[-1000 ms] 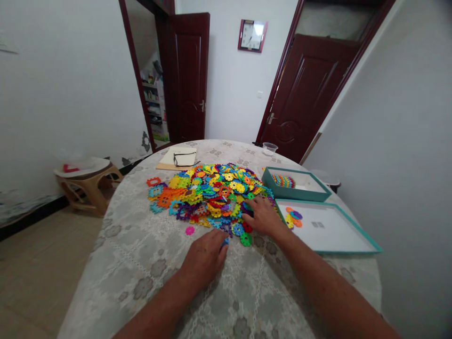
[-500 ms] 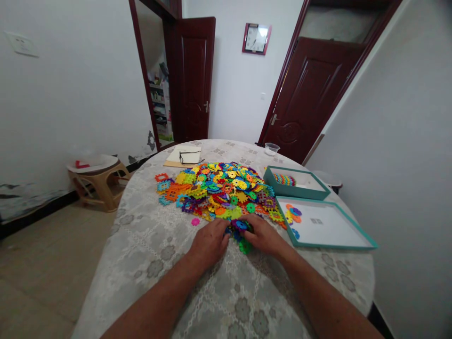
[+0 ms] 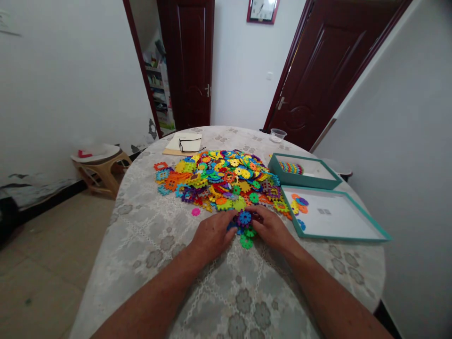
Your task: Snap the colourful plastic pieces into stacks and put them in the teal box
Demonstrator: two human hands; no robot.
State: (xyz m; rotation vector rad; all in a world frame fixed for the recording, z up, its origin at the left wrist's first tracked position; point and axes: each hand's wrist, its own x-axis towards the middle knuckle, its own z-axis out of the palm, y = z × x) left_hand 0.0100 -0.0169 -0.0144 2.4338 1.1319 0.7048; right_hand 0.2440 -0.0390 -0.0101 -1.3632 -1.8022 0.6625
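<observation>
At the front of a heap of colourful plastic pieces, both hands are curled around a small cluster of gear-shaped plastic pieces (image 3: 245,217) in blue and purple. My left hand (image 3: 214,234) closes on its left side, thumb towards the middle. From the other side my right hand (image 3: 271,229) grips it, with the fingertips partly hidden behind it. Just below lie green gear-shaped pieces (image 3: 246,241) on the cloth; whether they are joined to the cluster I cannot tell. The heap of plastic pieces (image 3: 219,179) spreads beyond my hands, mixing gears and square frames.
A teal-edged lid (image 3: 339,214) with a few loose discs lies at right, with a teal box (image 3: 303,181) behind it. Glasses (image 3: 190,145) rest on a notebook (image 3: 173,147) at far left. A clear plastic cup (image 3: 278,135) stands at the back. One pink piece (image 3: 196,212) lies alone.
The view has tipped downward. Between my hands the cluster has turned so a blue gear faces me more fully, and more of the green pieces shows below it.
</observation>
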